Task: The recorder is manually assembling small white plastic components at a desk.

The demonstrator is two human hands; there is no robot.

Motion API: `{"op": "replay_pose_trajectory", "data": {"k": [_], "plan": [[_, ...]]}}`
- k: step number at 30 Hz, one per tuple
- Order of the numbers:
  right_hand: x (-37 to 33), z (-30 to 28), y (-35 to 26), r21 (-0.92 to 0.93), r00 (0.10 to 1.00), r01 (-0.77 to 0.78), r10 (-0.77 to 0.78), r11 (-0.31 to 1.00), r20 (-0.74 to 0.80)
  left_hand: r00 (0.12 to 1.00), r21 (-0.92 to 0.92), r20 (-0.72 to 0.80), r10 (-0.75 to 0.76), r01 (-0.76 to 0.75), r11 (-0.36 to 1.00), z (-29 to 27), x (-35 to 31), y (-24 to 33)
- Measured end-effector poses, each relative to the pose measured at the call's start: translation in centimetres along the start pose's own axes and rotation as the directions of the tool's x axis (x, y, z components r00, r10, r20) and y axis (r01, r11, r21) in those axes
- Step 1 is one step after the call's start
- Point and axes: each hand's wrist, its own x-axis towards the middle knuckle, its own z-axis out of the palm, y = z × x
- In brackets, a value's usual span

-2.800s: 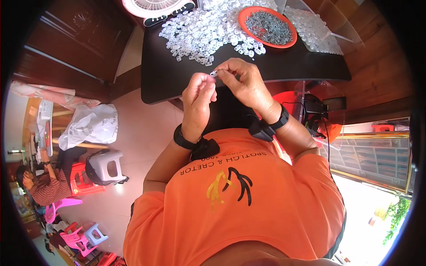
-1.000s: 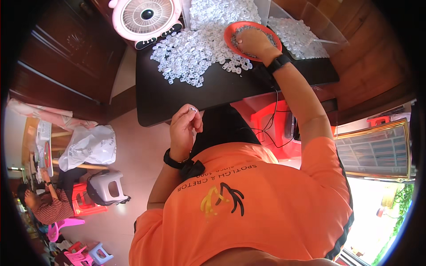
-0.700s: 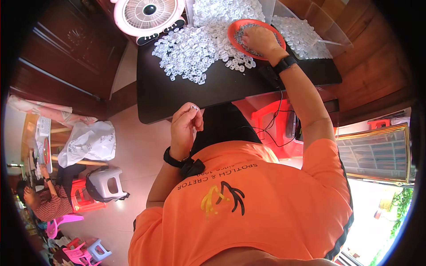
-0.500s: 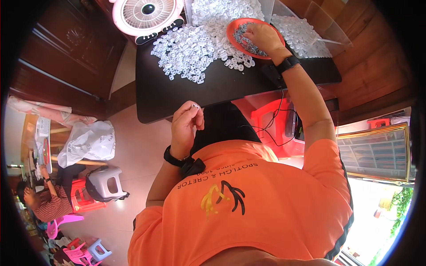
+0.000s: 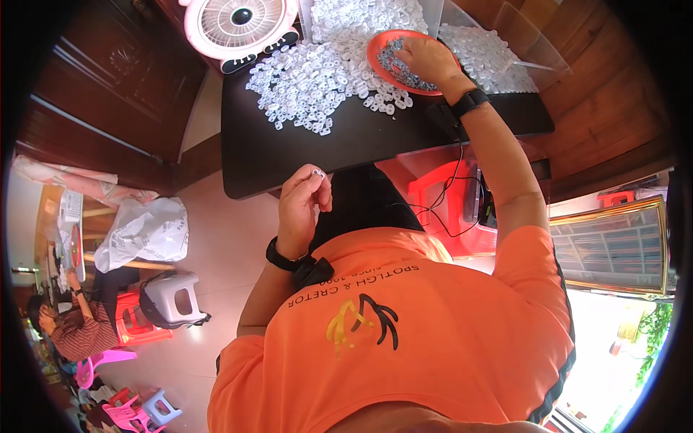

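Just off the table's front edge, my left hand (image 5: 303, 202) pinches a small white plastic piece (image 5: 317, 173) between thumb and forefinger. My right hand (image 5: 431, 61) reaches over an orange-red plate (image 5: 372, 52), its fingers bent together and dipping among small grey metal bits (image 5: 395, 66). Whatever those fingertips grip is too small and hidden to make out. Left of the plate, many loose white plastic pieces (image 5: 299, 83) lie heaped on the black table (image 5: 289, 155).
A pink fan (image 5: 240, 29) stands at the table's back left. Clear bins of white pieces (image 5: 480, 54) stand behind and right of the plate. A black cable (image 5: 456, 169) hangs below the table near a red stool (image 5: 433, 191). Another person (image 5: 83, 328) sits far left.
My right hand has shifted very slightly within the plate, and the plate has edged a little left. My left hand keeps its place with the white piece.
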Motion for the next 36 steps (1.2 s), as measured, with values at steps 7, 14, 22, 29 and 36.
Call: {"op": "replay_pose_trajectory", "data": {"k": [7, 14, 22, 29, 36], "plan": [[-2.0, -2.5, -3.4, 0.767, 0.990, -0.025, -0.089, 0.641, 0.106, 0.997, 0.049, -0.037, 0.070, -0.068, 0.997, 0.3, 0.2, 0.8], [-8.4, -6.2, -12.3, 0.989, 0.940, -0.078, -0.322, 0.129, 0.116, 0.983, 0.180, -0.011, 0.183, -0.178, 0.967, 2.3, 0.6, 3.2], [-11.1, -5.6, -15.2, 0.993, 0.935, -0.098, -0.334, 0.072, 0.117, 0.965, 0.207, -0.019, 0.263, -0.253, 0.945, 2.6, 0.2, 2.4], [-11.8, -5.0, -15.6, 0.990, 0.938, -0.072, -0.330, 0.121, 0.108, 0.971, 0.249, -0.012, 0.240, -0.229, 0.941, 2.6, -0.1, 2.3], [-12.0, -4.7, -15.6, 0.984, 0.945, -0.025, -0.317, 0.176, 0.081, 0.979, 0.268, -0.014, 0.201, -0.190, 0.945, 2.6, -0.4, 2.1]]}}
